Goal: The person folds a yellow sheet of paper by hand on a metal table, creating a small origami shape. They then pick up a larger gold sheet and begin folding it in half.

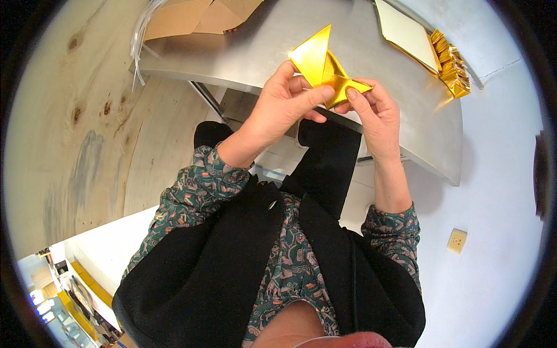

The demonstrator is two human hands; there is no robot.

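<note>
A sheet of shiny gold foil paper (pixel 314 57), partly folded into pointed flaps, is held up over the near edge of the metal table. My left hand (pixel 287 95) grips its left side and lower middle, the thumb lying across the front. On the right, a small pointed corner is pinched between the thumb and fingers of my right hand (pixel 374 107). One large triangular flap points up and away from me. The fingers behind the paper are partly hidden.
The grey metal table (pixel 278 35) has a cardboard box (pixel 191 17) at its far left, beside white plastic strips (pixel 139 40). At the far right lie a stack of pale sheets (pixel 409 35) and a row of folded gold pieces (pixel 452 64). A wooden board (pixel 87 127) stands at left.
</note>
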